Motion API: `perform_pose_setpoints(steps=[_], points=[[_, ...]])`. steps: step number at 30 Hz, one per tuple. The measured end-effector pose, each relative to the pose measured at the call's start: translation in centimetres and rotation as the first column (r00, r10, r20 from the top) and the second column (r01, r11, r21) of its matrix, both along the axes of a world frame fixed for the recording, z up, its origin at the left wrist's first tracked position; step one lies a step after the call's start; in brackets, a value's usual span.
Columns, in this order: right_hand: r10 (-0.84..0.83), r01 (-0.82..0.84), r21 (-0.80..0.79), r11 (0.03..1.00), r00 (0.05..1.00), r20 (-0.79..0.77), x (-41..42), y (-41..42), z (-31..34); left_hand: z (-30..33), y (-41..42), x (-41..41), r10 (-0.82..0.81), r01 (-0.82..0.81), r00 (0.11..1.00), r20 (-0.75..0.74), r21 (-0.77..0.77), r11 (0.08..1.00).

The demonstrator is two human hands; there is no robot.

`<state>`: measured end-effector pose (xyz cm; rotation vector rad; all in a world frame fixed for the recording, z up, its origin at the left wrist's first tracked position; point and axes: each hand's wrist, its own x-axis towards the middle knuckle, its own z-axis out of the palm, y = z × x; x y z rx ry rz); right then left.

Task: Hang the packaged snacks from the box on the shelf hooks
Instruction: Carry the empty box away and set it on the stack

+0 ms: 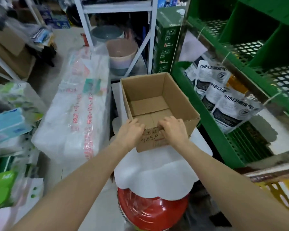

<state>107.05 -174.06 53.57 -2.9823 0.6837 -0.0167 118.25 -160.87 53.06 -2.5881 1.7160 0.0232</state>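
Note:
An open brown cardboard box (157,90) stands in front of me on a white foam sheet (157,172); only its bare bottom shows inside. My left hand (132,130) grips the near rim of the box at the left, fingers curled over the edge. My right hand (173,129) grips the same rim just to the right. White-and-black snack packages (227,107) hang in a row on hooks of the green shelf (237,60) at the right, beside the box.
A red round container (150,212) sits under the foam sheet. A large plastic-wrapped white bundle (77,117) lies to the left. Stacked basins (120,55) and a green carton (167,40) stand behind, by a white rack. Tissue packs (7,125) crowd the far left.

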Motion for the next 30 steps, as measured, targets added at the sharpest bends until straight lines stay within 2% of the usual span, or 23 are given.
perform_pose_setpoints(steps=[6,17,26,30], points=[[-0.056,0.061,0.061,0.996,0.995,-0.085,3.3,-2.0,-3.0,-2.7,-2.7,2.9,-0.023,0.027,0.998,-0.053,0.073,0.997],[-0.062,0.106,0.194,0.975,0.973,-0.224,3.1,-1.2,-6.1,-5.8,-1.9,2.9,-0.076,0.097,0.99,-0.118,0.18,0.979],[-0.116,0.163,0.205,0.965,0.967,-0.226,2.8,0.1,-6.9,-5.1,-1.8,2.0,0.058,-0.017,0.968,-0.243,0.168,0.986],[-0.091,0.137,0.235,0.962,0.977,-0.195,2.3,0.0,-6.1,-4.9,-1.6,1.9,0.092,-0.051,0.949,-0.301,0.141,0.989]])
